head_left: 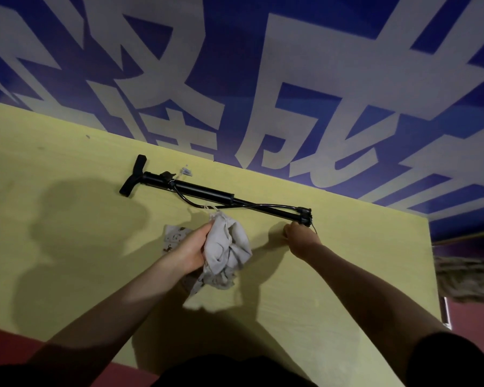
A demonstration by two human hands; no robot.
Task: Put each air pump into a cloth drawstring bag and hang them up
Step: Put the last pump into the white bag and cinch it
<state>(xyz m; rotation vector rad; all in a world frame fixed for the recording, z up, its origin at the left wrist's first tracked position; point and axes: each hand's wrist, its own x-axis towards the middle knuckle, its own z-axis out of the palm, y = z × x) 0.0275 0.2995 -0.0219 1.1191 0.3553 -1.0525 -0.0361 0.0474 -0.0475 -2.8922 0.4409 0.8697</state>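
A black air pump (pixel 204 192) lies across the yellow table (pixel 67 169), its T-handle to the left and its foot end to the right, with a thin hose looping along the barrel. My left hand (pixel 189 250) grips a crumpled grey cloth drawstring bag (pixel 229 247) just in front of the pump; its cord sticks up near the barrel. A second, patterned cloth piece (pixel 173 237) lies under my left hand. My right hand (pixel 298 237) is at the pump's foot end, fingers curled right beside it; whether it holds the pump I cannot tell.
A small clear plastic piece (pixel 185 171) lies on the table beside the pump's handle end. A blue wall with large pale characters (pixel 291 79) rises behind the table. A fuzzy brownish object (pixel 467 280) sits right of the table edge. Red floor shows below.
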